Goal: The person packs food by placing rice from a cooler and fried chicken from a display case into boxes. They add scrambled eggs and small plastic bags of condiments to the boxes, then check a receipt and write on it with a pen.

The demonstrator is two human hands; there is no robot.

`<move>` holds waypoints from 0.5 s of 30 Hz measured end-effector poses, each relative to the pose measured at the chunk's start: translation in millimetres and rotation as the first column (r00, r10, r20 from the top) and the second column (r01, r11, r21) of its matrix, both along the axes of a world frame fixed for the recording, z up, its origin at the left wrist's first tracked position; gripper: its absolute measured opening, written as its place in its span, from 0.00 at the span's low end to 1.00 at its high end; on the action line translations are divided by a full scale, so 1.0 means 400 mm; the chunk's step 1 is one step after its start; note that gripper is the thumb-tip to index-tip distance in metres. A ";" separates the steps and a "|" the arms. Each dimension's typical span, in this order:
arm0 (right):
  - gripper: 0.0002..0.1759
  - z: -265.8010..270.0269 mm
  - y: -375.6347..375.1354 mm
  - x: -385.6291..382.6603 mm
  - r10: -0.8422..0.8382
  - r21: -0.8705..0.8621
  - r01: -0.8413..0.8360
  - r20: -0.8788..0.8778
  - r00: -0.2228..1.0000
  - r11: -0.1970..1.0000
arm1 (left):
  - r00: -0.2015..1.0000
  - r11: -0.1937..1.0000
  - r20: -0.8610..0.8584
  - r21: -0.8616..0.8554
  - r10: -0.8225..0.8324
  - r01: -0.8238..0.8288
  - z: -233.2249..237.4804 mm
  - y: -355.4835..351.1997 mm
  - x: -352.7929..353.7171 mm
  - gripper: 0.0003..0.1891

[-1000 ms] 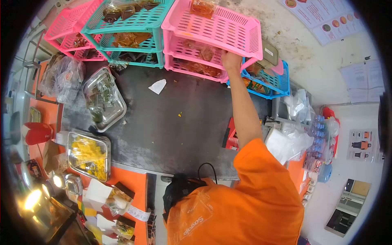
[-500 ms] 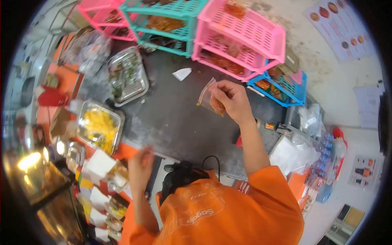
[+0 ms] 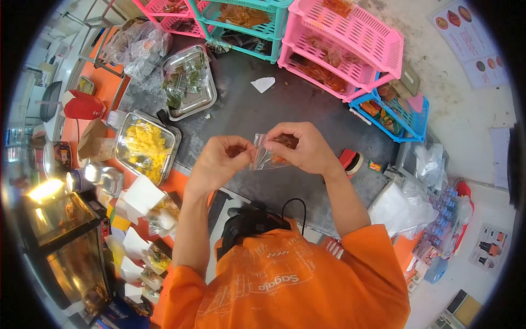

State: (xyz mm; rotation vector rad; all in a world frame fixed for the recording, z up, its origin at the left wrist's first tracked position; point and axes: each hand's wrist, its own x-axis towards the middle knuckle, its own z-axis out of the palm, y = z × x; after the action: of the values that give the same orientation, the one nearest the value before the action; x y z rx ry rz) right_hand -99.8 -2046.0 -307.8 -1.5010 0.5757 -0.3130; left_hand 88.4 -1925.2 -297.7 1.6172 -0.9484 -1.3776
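A small clear zip-lock bag (image 3: 266, 159) with reddish-orange contents is held between my two hands above the dark worktop (image 3: 241, 104). My right hand (image 3: 304, 147) pinches the filled part between thumb and fingers, hiding some of it. At the zip end, my left hand (image 3: 219, 159) is closed with thumb and fingertips at the bag's edge. A white scrap of paper (image 3: 263, 84) lies on the worktop beyond the hands. To the right of my right hand sits a red and black roll-shaped object (image 3: 350, 162).
Stacked pink baskets (image 3: 345, 41) and teal baskets (image 3: 241, 33) with bagged goods line the back. A blue basket (image 3: 402, 118) stands right. At left are a steel tray (image 3: 192, 107) with greens and a film-covered tray (image 3: 172, 159) of yellow food. White plastic bags (image 3: 400, 205) lie right.
My left hand has come up from the worktop's front edge to the bag's zip end. My right hand has brought the bag slightly lower and nearer, and turned it.
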 end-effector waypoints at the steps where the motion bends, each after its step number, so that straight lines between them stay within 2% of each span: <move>1: 0.08 -0.014 -0.003 0.002 0.000 0.001 0.000 0.002 1.000 1.000 | 1.000 1.000 0.002 0.001 0.000 0.000 -0.008 -0.003 -0.002 0.06; 3: 0.12 -0.065 -0.007 0.005 -0.054 -0.179 0.072 0.101 0.993 0.981 | 0.981 0.999 -0.192 0.005 0.037 -0.037 -0.034 -0.009 -0.010 0.05; 4: 0.12 -0.084 -0.003 0.011 -0.058 -0.178 0.076 0.101 0.993 0.981 | 0.981 0.999 -0.192 0.006 0.034 -0.033 -0.054 -0.013 -0.013 0.05; 5: 0.12 -0.101 0.008 0.018 -0.251 -0.397 0.276 0.117 0.961 0.875 | 0.973 0.999 -0.228 0.003 0.035 -0.035 -0.081 -0.017 -0.016 0.05; 6: 0.12 -0.120 0.018 0.021 -0.422 -0.584 0.439 0.175 0.890 0.683 | 0.964 0.999 -0.265 0.001 0.037 -0.038 -0.111 -0.021 -0.020 0.04; 7: 0.12 -0.141 0.035 0.014 -0.424 -0.584 0.439 0.173 0.889 0.683 | 0.963 0.999 -0.266 0.003 0.035 -0.036 -0.145 -0.022 -0.029 0.04; 8: 0.14 -0.165 0.055 0.003 -0.370 -0.322 0.361 0.035 0.928 0.875 | 0.960 0.997 -0.269 0.033 0.077 -0.071 -0.183 -0.024 -0.044 0.05; 9: 0.16 -0.197 0.067 -0.002 -0.269 -0.012 0.269 -0.078 0.960 0.963 | 0.955 0.992 -0.271 0.065 0.121 -0.107 -0.220 -0.025 -0.055 0.05; 10: 0.17 -0.248 0.081 -0.001 -0.250 -0.073 0.244 -0.081 0.965 0.967 | 0.953 0.992 -0.276 0.074 0.122 -0.106 -0.253 -0.021 -0.064 0.05; 11: 0.17 -0.268 0.087 -0.006 -0.255 -0.061 0.251 -0.093 0.962 0.966 | 0.962 0.987 -0.227 0.091 0.152 -0.135 -0.283 -0.013 -0.075 0.06; 13: 0.15 -0.302 0.063 -0.010 -0.128 0.224 0.195 -0.283 0.951 0.955 | 0.967 0.981 -0.183 0.108 0.177 -0.159 -0.340 -0.007 -0.093 0.07; 15: 0.15 -0.345 0.053 -0.026 -0.080 0.289 0.166 -0.287 0.955 0.943 | 0.973 0.983 -0.173 0.129 0.152 -0.131 -0.387 0.012 -0.105 0.08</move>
State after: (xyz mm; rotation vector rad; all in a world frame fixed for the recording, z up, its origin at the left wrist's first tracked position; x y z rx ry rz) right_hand -110.4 -2024.9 -445.7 -1.2102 0.8996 -0.1039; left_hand 46.3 -1920.6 -452.3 1.5803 -0.6426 -1.4756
